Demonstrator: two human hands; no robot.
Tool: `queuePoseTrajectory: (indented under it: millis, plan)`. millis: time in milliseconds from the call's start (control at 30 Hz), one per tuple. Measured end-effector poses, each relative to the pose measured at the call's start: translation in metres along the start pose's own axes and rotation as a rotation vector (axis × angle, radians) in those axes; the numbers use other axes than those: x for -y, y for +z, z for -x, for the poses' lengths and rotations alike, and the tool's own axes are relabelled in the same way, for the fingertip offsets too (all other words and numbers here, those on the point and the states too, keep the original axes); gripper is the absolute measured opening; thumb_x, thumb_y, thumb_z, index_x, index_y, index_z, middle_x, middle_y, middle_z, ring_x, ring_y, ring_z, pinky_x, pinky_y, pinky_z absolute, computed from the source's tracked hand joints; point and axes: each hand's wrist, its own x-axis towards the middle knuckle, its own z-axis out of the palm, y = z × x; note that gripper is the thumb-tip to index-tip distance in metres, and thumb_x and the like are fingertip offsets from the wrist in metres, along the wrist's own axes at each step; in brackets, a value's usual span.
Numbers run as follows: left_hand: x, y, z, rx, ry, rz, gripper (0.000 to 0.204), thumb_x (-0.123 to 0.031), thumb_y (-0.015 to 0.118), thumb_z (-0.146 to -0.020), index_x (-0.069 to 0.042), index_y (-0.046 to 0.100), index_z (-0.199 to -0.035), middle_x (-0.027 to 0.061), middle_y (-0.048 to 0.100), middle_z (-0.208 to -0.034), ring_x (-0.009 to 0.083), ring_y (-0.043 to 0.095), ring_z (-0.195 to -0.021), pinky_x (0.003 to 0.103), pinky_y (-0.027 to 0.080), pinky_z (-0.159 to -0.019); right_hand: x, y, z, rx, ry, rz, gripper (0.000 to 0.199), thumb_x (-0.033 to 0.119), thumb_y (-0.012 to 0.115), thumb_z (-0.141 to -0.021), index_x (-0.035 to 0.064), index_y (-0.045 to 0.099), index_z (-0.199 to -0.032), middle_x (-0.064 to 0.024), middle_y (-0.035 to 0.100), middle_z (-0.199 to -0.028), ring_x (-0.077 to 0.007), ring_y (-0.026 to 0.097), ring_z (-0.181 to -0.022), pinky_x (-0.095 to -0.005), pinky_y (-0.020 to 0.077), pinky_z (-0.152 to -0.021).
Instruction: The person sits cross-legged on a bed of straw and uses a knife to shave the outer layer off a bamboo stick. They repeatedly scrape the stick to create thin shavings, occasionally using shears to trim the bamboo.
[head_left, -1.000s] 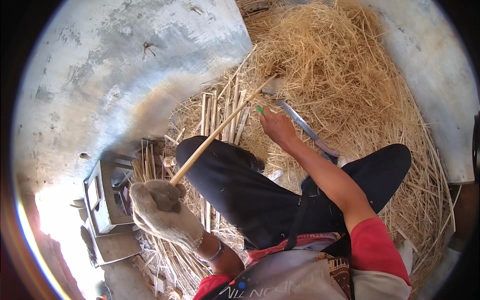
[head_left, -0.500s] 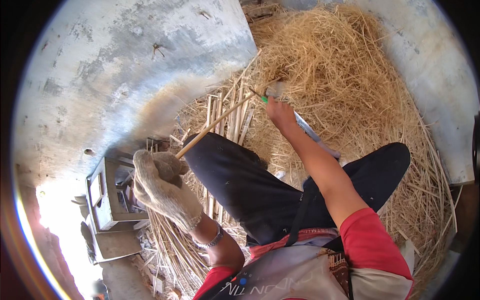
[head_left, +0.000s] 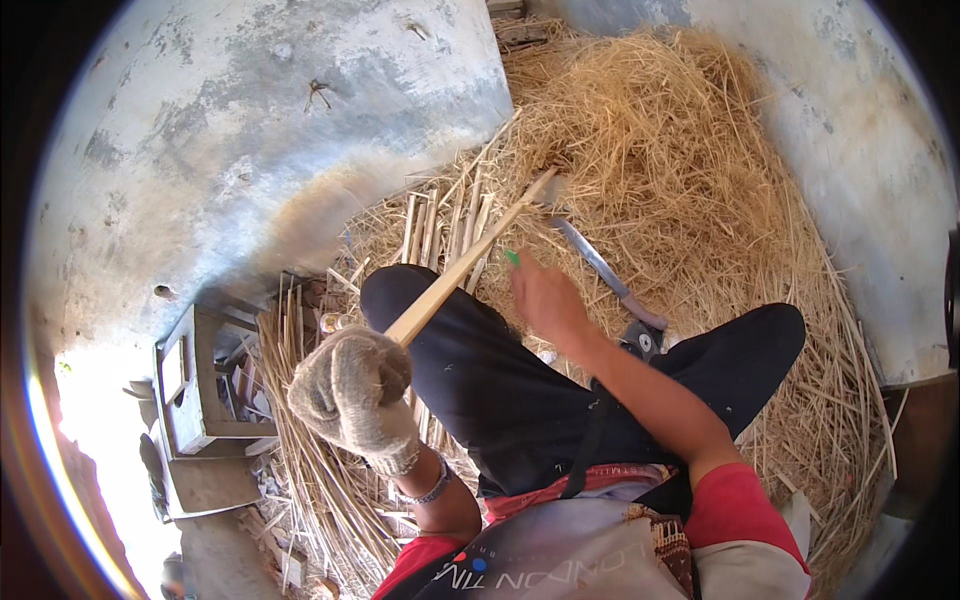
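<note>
My left hand (head_left: 352,392), in a knitted work glove, is closed around the near end of a pale split bamboo strip (head_left: 470,262). The strip slants up and away to the right across my left knee, its wide flat face showing. Just right of the strip, my bare right hand (head_left: 552,305) is closed on a small green-handled tool, probably a knife; only its green end (head_left: 513,258) shows, and I cannot make out a blade. Beyond that hand a machete (head_left: 597,262) with a wooden handle lies on the straw, untouched.
A large heap of straw-like shavings (head_left: 660,120) rises ahead. Short bamboo pieces (head_left: 430,230) lie beyond my left knee. Long thin strips (head_left: 320,490) are bundled at my left, beside a wooden frame box (head_left: 205,390). Weathered walls (head_left: 250,130) stand left and right.
My right hand has come back toward me along the strip. The strip has turned from its rounded side to its flat face. My left glove has rolled over and moved slightly.
</note>
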Motion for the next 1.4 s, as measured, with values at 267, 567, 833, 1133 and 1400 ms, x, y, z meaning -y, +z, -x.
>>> queuePoseTrajectory:
  millis: [267, 567, 833, 1133, 1400]
  plan:
    - [-0.011, 0.009, -0.01, 0.194, 0.237, -0.168, 0.023, -0.021, 0.071, -0.082, -0.002, 0.06, -0.083, 0.0139, 0.063, -0.079, 0.0303, 0.066, -0.073, 0.044, 0.057, -0.073, -0.03, 0.011, -0.016, -0.048, -0.174, 0.016, 0.022, 0.019, 0.05, -0.099, -0.001, 0.053, -0.108, -0.0284, 0.063, -0.068, -0.0471, 0.066, -0.067, -0.0548, 0.0531, -0.062]
    - [-0.03, 0.024, -0.041, 0.485, 0.326, -0.112, 0.037, -0.022, 0.072, -0.071, -0.007, 0.043, -0.053, 0.0087, 0.053, -0.049, 0.026, 0.058, -0.047, 0.04, 0.054, -0.053, -0.046, 0.029, -0.036, -0.131, -0.221, 0.031, 0.019, 0.018, 0.049, -0.098, 0.0024, 0.05, -0.108, -0.0257, 0.064, -0.067, -0.0455, 0.066, -0.064, -0.0554, 0.053, -0.06]
    - [-0.024, 0.019, -0.033, 0.368, 0.412, -0.437, 0.037, -0.021, 0.069, -0.079, -0.008, 0.045, -0.053, 0.0079, 0.055, -0.049, 0.0221, 0.054, -0.044, 0.036, 0.05, -0.049, -0.069, 0.042, -0.056, -0.058, 0.001, 0.065, 0.027, 0.029, 0.049, -0.102, 0.0042, 0.052, -0.112, -0.0287, 0.064, -0.07, -0.0489, 0.065, -0.067, -0.0583, 0.0528, -0.062]
    - [-0.001, 0.012, -0.016, 0.205, 0.417, -0.391, 0.034, -0.033, 0.069, -0.084, -0.003, 0.06, -0.071, 0.0121, 0.065, -0.072, 0.0262, 0.065, -0.064, 0.038, 0.055, -0.064, -0.128, 0.058, -0.084, -0.263, -0.081, 0.355, 0.027, 0.022, 0.046, -0.101, 0.0, 0.053, -0.115, -0.0244, 0.067, -0.071, -0.0429, 0.068, -0.067, -0.0518, 0.0547, -0.06]
    - [-0.001, 0.016, -0.013, -0.053, -0.076, 0.248, 0.019, -0.015, 0.06, -0.085, 0.004, 0.055, -0.085, 0.0174, 0.058, -0.068, 0.026, 0.061, -0.06, 0.045, 0.057, -0.069, -0.056, 0.04, -0.061, -0.066, -0.009, -0.28, 0.033, 0.027, 0.044, -0.103, -0.0016, 0.05, -0.118, -0.0309, 0.063, -0.072, -0.0489, 0.066, -0.074, -0.0578, 0.0504, -0.067]
